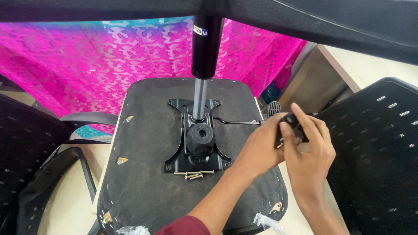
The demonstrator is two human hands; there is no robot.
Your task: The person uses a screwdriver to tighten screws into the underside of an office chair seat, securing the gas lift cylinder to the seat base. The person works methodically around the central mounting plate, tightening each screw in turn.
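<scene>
Head view: two hands [289,143], one knob [291,121]

Two bare forearms are seen. A dark red sleeve [185,226] is worn on the left arm, seemingly pushed up; no sleeve is seen on the right. Both hands are ungloved.

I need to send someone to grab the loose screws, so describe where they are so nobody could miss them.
Start at the upturned black seat base in the middle, with the black metal mounting plate bolted to it. The screws lie in a small cluster just off the plate's near edge. They are the only loose silver pieces there, unlike the fixed brass-coloured corner brackets.
</scene>
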